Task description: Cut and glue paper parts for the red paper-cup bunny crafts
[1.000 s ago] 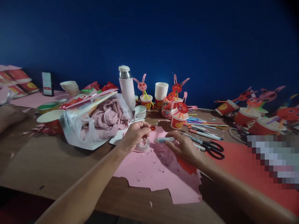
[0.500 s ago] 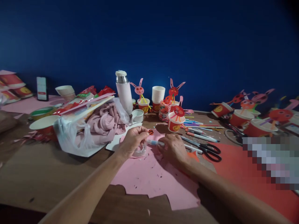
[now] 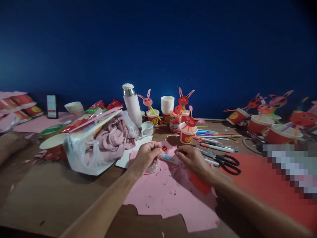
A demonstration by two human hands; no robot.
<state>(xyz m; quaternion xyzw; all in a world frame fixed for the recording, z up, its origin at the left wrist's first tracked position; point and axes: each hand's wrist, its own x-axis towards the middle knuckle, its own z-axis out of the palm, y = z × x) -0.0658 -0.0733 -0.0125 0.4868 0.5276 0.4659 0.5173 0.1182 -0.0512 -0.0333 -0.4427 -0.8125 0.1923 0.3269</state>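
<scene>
Between thumb and fingers, my left hand (image 3: 148, 155) pinches a small orange paper cutout (image 3: 164, 148) drawn with black lines. A clear tube with a blue-and-white label (image 3: 169, 158) lies just below the cutout, over pink paper (image 3: 168, 198). My right hand (image 3: 193, 158) hovers to the right of the tube, fingers loosely bent and nothing visible in them. Partly hidden behind my left hand is a roll of clear tape (image 3: 152, 167). Black-handled scissors (image 3: 226, 162) rest beside my right hand, near several pens (image 3: 219, 147).
Red paper cups with paper rabbit faces (image 3: 189, 130) stand ahead and at right. A white thermos (image 3: 132, 105), a mug (image 3: 147, 128) and a plastic bag with pink cloth (image 3: 86, 155) are left of centre. Red paper (image 3: 262, 185) covers the right side. Another person's hand (image 3: 12, 145) shows at far left.
My right hand has let go of the tube and drawn slightly away to the right. The left hand still pinches the cutout. The whole view has shifted a little.
</scene>
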